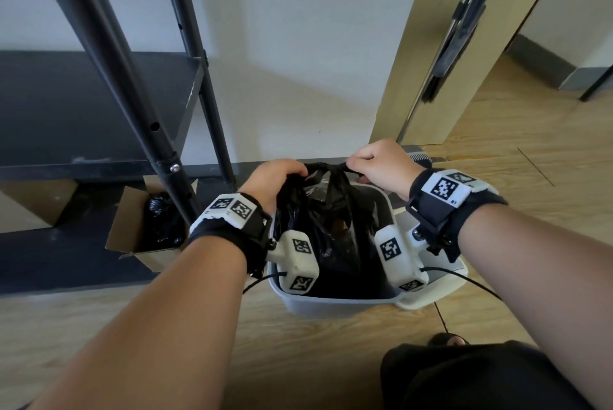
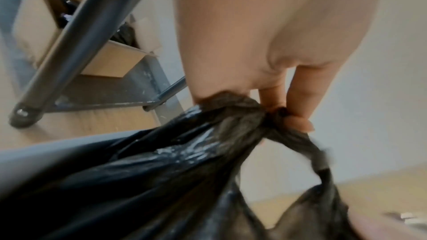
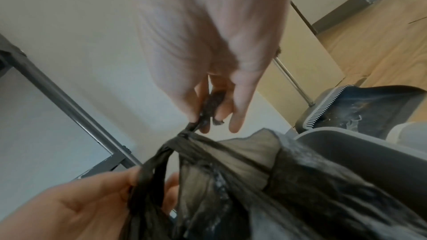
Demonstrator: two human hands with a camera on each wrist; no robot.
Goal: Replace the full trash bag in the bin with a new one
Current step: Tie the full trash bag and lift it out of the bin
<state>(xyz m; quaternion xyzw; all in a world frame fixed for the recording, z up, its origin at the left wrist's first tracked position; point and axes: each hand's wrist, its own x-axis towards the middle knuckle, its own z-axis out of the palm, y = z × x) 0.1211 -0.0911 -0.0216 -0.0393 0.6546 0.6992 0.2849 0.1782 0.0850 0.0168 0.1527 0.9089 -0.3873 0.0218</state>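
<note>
A full black trash bag [image 1: 326, 230] sits in the grey bin [image 1: 331, 305] on the wood floor. Its two top handles cross above the bin in a knot [image 3: 184, 137]. My left hand [image 1: 277, 180] grips the left handle, fingers curled round the gathered plastic [image 2: 235, 105]. My right hand [image 1: 376, 160] pinches the other handle end [image 3: 211, 105] between thumb and fingers. The black trash bag [image 2: 161, 180] fills the lower left wrist view; the black trash bag [image 3: 289, 189] and the grey bin rim [image 3: 360, 145] show in the right wrist view.
An open cardboard box [image 1: 146, 227] with black bags inside stands left of the bin, under a black metal shelf rack [image 1: 99, 104]. A dustpan [image 3: 360, 105] and a broom pole [image 1: 464, 28] lean by the door frame at right. A white wall lies behind.
</note>
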